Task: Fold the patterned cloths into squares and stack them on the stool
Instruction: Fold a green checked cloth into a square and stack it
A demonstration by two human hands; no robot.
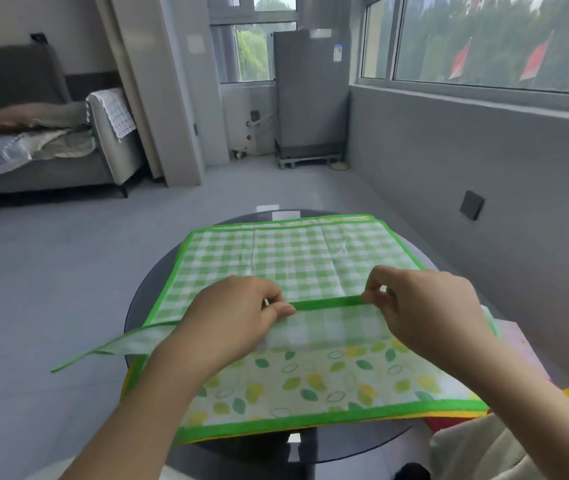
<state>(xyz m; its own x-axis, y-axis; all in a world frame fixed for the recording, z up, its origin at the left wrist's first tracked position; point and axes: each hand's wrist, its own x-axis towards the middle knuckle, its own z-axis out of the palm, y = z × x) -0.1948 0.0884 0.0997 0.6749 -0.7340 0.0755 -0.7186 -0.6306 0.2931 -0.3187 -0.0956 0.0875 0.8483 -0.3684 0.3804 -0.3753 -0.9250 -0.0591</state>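
Grey floor and a wide window frame the round dark counter where the green checked cloth lies spread over a leaf-print cloth. Both my hands pinch its near green-bound hem, left hand and right hand set apart along the edge, lifting it forward. It looks light, thin and limp, likely to sag between grips; the stiffer bound border seems the surest place to hold.

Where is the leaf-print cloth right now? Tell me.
In the head view, the leaf-print cloth lies at the near edge of the round table, under the green checked cloth both hands are folding.
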